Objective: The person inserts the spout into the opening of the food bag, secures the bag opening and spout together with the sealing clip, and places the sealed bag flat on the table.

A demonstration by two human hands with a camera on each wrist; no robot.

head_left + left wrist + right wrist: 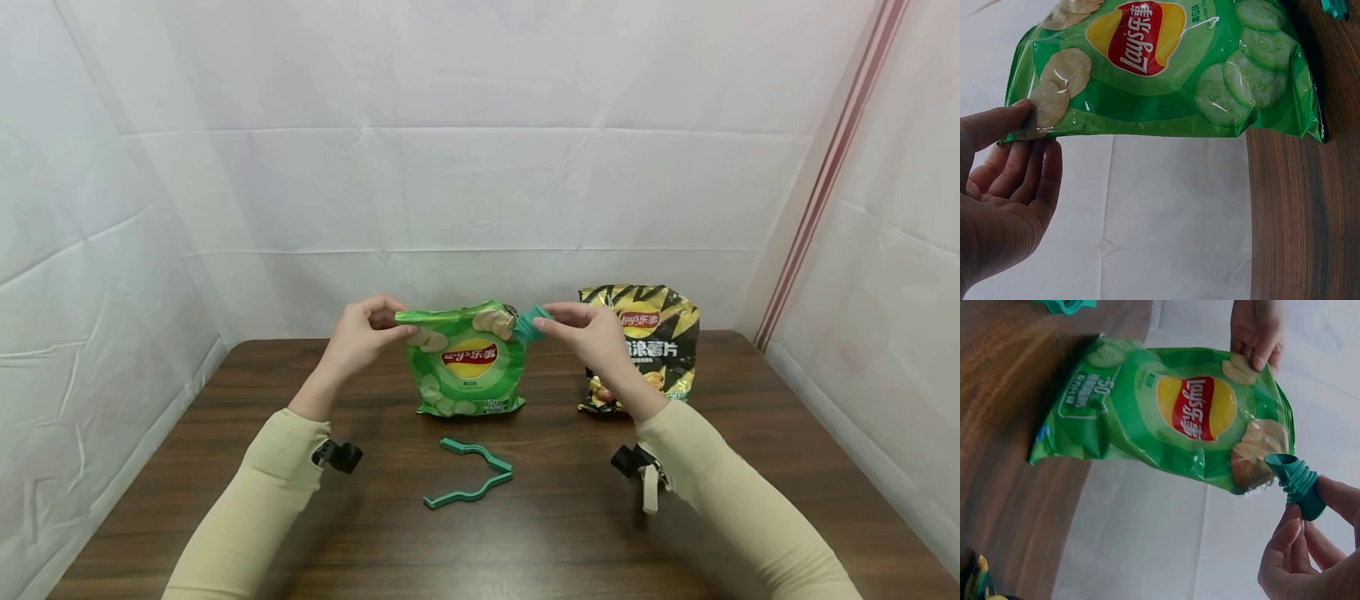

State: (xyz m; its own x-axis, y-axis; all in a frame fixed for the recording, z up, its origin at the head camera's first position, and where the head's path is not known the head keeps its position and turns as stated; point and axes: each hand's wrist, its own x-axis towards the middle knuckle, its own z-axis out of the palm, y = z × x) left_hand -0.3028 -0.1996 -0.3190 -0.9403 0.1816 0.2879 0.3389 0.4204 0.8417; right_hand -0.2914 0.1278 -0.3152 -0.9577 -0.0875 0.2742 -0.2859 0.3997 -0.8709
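Our left hand [358, 333] pinches the green bag's [467, 364] edge, our right hand [594, 335] a teal spout [528, 326] alongside; tabletop [566, 517] spreads before the bag.

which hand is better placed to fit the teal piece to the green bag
Probably the right hand: it pinches the teal piece close to one top corner of the green bag; the left hand holds the other.

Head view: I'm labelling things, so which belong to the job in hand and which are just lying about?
Seemingly in the job:
green chip bag, held by the left hand
teal spout, held by the right hand near that bag

Apparently lying about, in neither hand:
teal hinged clip, possibly wanted later
black-and-yellow chip bag
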